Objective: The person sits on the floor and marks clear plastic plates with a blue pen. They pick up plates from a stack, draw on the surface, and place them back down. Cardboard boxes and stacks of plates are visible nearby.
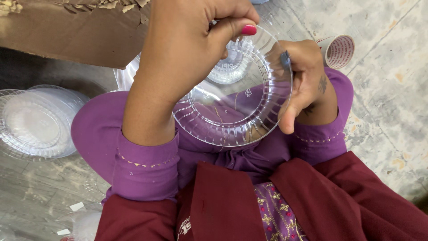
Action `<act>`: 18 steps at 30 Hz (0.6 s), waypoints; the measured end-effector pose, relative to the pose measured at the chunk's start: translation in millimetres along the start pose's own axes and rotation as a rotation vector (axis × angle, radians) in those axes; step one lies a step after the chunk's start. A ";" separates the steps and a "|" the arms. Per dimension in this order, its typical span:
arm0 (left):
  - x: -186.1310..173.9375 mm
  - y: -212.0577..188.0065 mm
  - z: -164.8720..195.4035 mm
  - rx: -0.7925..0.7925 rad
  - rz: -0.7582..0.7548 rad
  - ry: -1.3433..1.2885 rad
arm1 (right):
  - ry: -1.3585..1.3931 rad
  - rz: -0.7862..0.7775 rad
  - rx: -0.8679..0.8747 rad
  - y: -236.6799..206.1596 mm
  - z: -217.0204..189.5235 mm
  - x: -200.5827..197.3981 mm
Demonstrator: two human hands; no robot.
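Observation:
A clear ribbed plastic plate (240, 111) is held up over my lap between both hands. My left hand (187, 58) reaches over its top edge, thumb and fingers pinched at the rim. My right hand (303, 85) grips the plate's right edge, thumb pointing down. A small clear plastic bowl (229, 67) shows behind the plate, under my left hand. My purple sleeves and a maroon garment fill the lower part of the view.
A stack of clear plastic plates (35, 125) lies on the floor at the left. A brown cardboard box (76, 31) sits at the top left. A sticker roll (339, 50) lies on the stone floor at the upper right. Paper scraps (76, 206) lie at the lower left.

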State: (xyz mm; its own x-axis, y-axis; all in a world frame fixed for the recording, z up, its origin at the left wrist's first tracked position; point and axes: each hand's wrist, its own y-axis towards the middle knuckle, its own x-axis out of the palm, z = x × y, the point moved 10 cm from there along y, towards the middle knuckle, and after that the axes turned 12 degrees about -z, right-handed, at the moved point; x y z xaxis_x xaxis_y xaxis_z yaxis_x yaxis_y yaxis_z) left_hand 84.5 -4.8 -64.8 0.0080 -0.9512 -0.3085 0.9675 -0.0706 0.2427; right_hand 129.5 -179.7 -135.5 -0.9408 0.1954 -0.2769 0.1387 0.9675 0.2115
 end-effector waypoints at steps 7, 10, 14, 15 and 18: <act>-24.8 4.6 -9.1 -0.034 0.056 0.040 | -0.108 0.056 0.050 24.7 -10.9 -12.3; -46.8 8.8 -16.9 -0.115 0.149 0.058 | -0.106 0.095 0.211 30.8 -1.5 -21.4; -42.0 9.1 -16.0 -0.153 0.119 0.058 | -0.149 0.153 0.254 16.0 5.2 -26.9; -29.8 6.4 -13.2 -0.138 0.103 0.020 | -0.158 0.157 0.188 7.9 2.2 -24.6; 8.9 -2.0 2.5 -0.043 0.046 0.072 | -0.155 0.152 0.113 -22.2 4.2 -12.9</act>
State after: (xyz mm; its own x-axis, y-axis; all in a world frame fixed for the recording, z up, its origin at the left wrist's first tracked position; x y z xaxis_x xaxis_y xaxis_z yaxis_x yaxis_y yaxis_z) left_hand 82.0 -13.8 -65.7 0.0698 -0.9290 -0.3635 0.9757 -0.0123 0.2187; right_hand 139.8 -203.0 -140.6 -0.8492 0.3539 -0.3919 0.3171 0.9352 0.1575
